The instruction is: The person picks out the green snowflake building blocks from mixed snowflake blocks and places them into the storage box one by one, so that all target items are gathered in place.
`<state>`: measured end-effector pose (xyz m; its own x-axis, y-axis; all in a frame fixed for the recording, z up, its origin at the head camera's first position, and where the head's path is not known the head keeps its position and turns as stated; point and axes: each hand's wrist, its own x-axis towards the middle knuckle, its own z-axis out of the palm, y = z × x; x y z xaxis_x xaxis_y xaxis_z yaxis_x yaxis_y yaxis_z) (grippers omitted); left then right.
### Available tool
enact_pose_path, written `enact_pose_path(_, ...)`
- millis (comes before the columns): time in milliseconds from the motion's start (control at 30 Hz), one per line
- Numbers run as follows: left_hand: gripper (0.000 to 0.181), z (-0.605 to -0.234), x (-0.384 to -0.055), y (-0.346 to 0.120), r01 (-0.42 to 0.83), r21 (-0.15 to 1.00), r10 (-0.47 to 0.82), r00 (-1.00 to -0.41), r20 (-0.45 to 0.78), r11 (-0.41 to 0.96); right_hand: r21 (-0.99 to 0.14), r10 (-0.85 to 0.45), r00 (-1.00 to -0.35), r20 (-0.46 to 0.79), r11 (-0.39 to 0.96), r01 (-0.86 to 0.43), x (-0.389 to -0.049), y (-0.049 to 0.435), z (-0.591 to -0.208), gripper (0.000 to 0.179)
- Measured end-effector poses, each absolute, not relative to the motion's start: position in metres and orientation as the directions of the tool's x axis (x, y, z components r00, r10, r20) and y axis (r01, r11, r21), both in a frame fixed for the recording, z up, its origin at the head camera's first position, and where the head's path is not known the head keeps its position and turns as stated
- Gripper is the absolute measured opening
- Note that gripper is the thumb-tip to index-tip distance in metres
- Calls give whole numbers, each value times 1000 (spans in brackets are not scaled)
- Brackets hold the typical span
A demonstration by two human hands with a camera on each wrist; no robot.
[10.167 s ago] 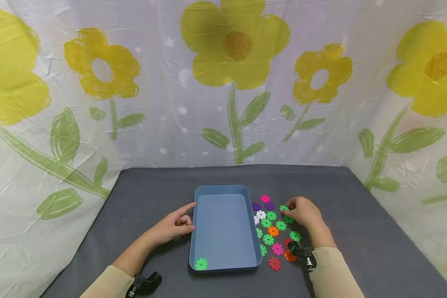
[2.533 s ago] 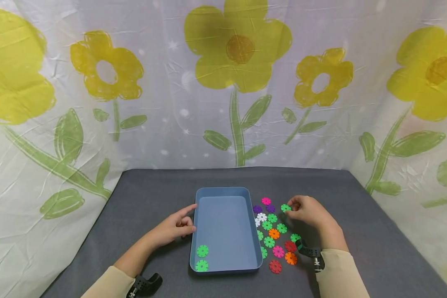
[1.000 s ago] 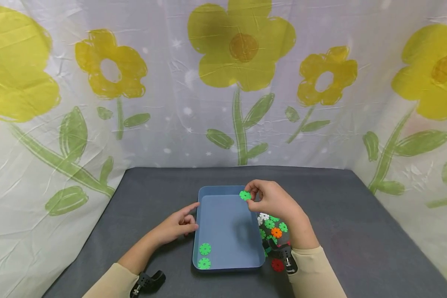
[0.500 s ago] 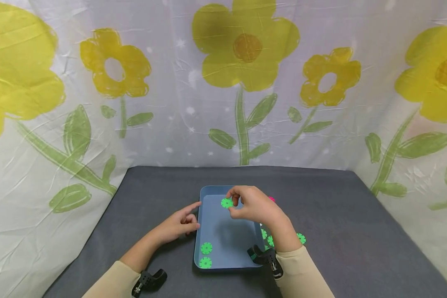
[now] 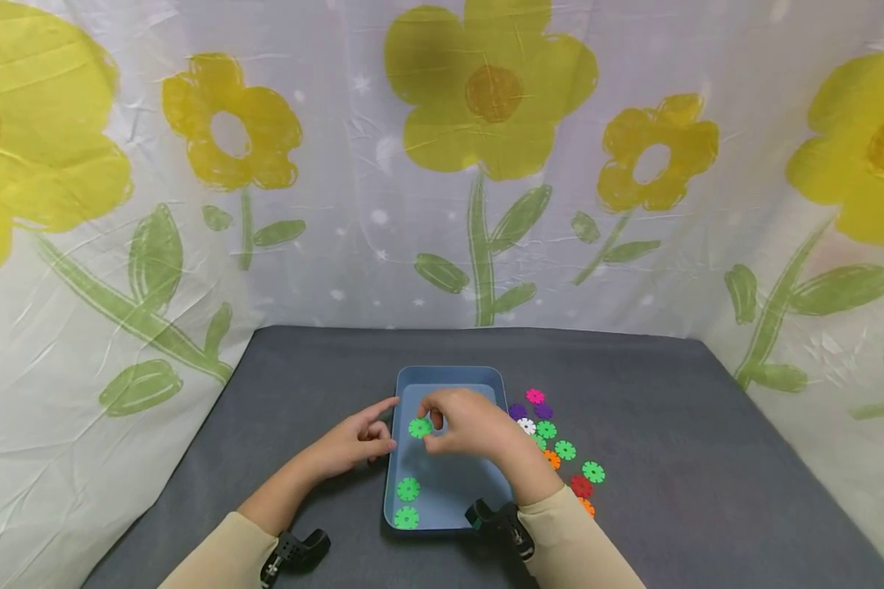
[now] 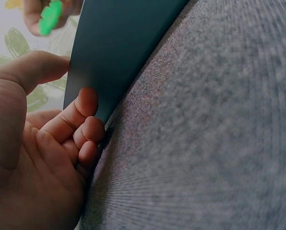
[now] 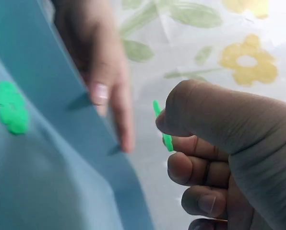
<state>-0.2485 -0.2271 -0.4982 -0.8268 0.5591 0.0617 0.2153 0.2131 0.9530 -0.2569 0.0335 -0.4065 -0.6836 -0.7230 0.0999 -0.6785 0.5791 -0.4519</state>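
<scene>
In the head view my right hand (image 5: 467,425) is above the tray, pinching a green notched plastic disc (image 5: 420,428) between thumb and fingertips. The right wrist view shows this disc (image 7: 168,140) edge-on. My left hand (image 5: 355,442) touches the left rim of the blue tray (image 5: 449,375), index finger extended and thumb against the edge. From the left wrist view, its other fingers (image 6: 88,103) curl loosely beside the tray's outer wall (image 6: 112,52). Two green discs, one nearer (image 5: 406,518) and one farther (image 5: 408,489), lie in the tray's near-left corner.
Right of the tray lie loose notched discs: pink (image 5: 534,396), purple (image 5: 543,411), white (image 5: 526,425), red (image 5: 581,486), orange (image 5: 586,507) and several green (image 5: 593,472). My right forearm hides part of them. A flowered curtain (image 5: 324,245) surrounds the grey table (image 5: 692,458).
A second green disc joined the first in the tray. My right hand then took another from the pile and carried it left over the tray, toward the left wall. My left hand stays at the rim.
</scene>
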Motion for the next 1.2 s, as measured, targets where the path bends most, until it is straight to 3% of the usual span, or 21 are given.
enact_pose_path(267,77,-497,-249,-226,245,947,568,-819,88,206,-309,-737,-674,50,630,-712,-257,20,-431,27)
enact_pose_path(667,77,-500,-251,-228,242,945,567,-820,77,222,-346,-740,-671,-52,644,-683,-258,16,-441,25)
enact_pose_path(1200,76,-497,-247,-226,240,949,563,-822,87,204,-356,-747,-660,-80,640,-681,-264,14,-456,24)
